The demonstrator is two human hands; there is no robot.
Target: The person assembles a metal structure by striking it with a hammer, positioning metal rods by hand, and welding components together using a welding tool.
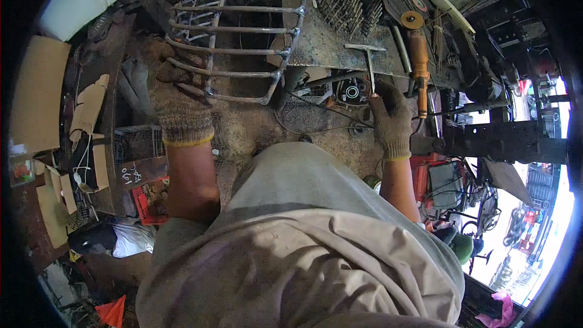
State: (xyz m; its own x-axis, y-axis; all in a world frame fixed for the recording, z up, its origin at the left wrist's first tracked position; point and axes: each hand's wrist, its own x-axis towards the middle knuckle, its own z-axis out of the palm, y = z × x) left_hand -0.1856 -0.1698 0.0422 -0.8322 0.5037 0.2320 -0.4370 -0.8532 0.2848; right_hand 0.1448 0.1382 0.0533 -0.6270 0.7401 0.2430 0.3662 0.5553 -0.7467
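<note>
In a brown knit glove, my left hand (182, 104) is closed around the left side of a welded metal rack (252, 29) made of bent round bars. The rack stands tilted at the workbench, its rungs running across. My right hand (392, 120), gloved the same way, grips the handle of a chipping hammer (371, 67). The T-shaped head of this hammer points away from me, over the bench's near edge. Just right of it, an orange angle grinder (418, 54) with a round disc lies on the bench.
The metal workbench (328, 54) carries a bundle of steel rods (352, 9). A cable (316, 106) hangs below its edge. At the left are cardboard sheets (37, 94), a dark plastic crate (138, 144) and a red crate (149, 200). A dark steel beam (510, 140) runs at the right.
</note>
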